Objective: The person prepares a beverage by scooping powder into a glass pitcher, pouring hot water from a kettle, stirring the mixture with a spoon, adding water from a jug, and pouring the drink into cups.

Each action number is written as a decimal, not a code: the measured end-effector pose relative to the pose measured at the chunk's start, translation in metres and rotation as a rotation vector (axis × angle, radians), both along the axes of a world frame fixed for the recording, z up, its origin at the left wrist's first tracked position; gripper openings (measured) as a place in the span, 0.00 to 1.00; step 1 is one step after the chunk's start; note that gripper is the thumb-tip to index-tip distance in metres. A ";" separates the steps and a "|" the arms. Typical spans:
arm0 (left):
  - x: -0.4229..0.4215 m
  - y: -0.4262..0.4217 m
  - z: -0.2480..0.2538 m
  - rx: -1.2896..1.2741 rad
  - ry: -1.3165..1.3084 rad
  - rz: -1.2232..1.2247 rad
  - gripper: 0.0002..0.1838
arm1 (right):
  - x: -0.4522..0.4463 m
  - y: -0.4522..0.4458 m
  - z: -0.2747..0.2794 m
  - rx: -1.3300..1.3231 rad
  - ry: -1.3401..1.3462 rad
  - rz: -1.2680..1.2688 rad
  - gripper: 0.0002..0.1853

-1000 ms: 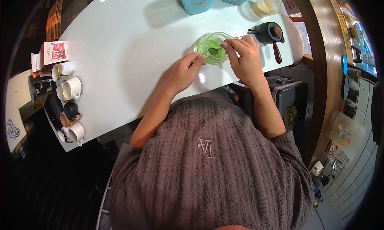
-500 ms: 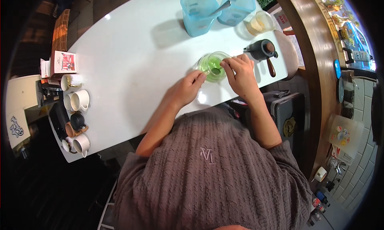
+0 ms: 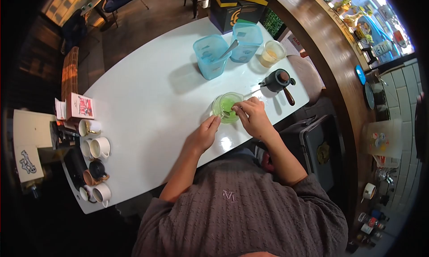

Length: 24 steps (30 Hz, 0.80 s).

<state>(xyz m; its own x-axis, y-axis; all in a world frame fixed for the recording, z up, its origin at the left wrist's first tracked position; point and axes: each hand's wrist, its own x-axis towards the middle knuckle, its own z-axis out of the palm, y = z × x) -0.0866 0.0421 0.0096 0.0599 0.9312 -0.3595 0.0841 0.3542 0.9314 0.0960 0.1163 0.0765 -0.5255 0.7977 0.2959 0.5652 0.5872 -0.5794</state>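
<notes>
A clear glass jug [image 3: 215,106] with bright green liquid [image 3: 228,103] stands near the front edge of the white table. My left hand [image 3: 205,134] pinches its near left side between thumb and fingers. Over the rim, my right hand [image 3: 253,117] is closed on a spoon [image 3: 227,114], whose bowl dips into the green liquid; most of its handle is hidden by the fingers. To the right of the jug sits a dark pot [image 3: 278,80] with a wooden side handle.
Behind the jug stand two blue plastic containers [image 3: 211,68], one with a scoop [image 3: 229,50], and a clear cup [image 3: 273,53] of pale contents. Black-and-gold boxes [image 3: 239,11] are at the far end. Several mugs [image 3: 100,147] and a small carton [image 3: 80,106] line the left edge.
My view has tilted upward, so the table sits lower in the picture and the boxes now show. Both hands stay at the jug; the spoon bowl has shifted within the liquid.
</notes>
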 end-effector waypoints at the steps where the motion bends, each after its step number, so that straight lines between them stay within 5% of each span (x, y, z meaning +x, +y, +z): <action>1: -0.001 -0.003 0.000 0.008 0.002 -0.017 0.18 | -0.001 -0.003 0.002 -0.013 -0.020 0.011 0.05; 12: -0.014 -0.038 -0.003 0.220 -0.075 -0.010 0.17 | -0.017 -0.023 0.016 0.144 -0.053 -0.104 0.05; 24: 0.007 -0.044 0.031 0.231 -0.164 0.157 0.15 | 0.001 -0.011 0.037 0.027 0.015 0.211 0.06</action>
